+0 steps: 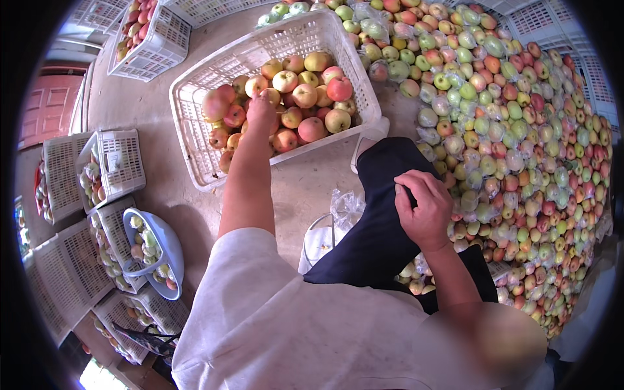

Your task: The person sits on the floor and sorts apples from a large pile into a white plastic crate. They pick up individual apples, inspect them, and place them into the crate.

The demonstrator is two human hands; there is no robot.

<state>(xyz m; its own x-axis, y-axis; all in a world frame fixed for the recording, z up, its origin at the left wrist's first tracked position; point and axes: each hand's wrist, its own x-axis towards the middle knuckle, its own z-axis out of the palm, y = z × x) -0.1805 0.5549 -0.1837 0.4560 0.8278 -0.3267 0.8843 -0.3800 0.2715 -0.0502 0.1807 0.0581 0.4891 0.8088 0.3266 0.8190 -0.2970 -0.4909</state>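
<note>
My left hand [262,109] reaches into a large white plastic crate [195,168], its fingertips against yellow-red apples [256,86] in the pile. Whether the fingers grip one is hidden from this angle. Red and yellow apples cover much of the crate's bottom, mostly towards its right side. My right hand [425,207] lies on my dark-trousered knee [390,161], fingers slightly curled, thumb apart, nothing seen in it. To the right of the knee spreads a big heap of apples [507,131], many of them in clear plastic bags.
More white crates with fruit [163,48] stand at the upper left and along the left side [124,156]. A blue plastic basket [174,253] of bagged fruit rests among them. A clear plastic bag [347,209] lies beside my leg. White crates [541,24] border the heap.
</note>
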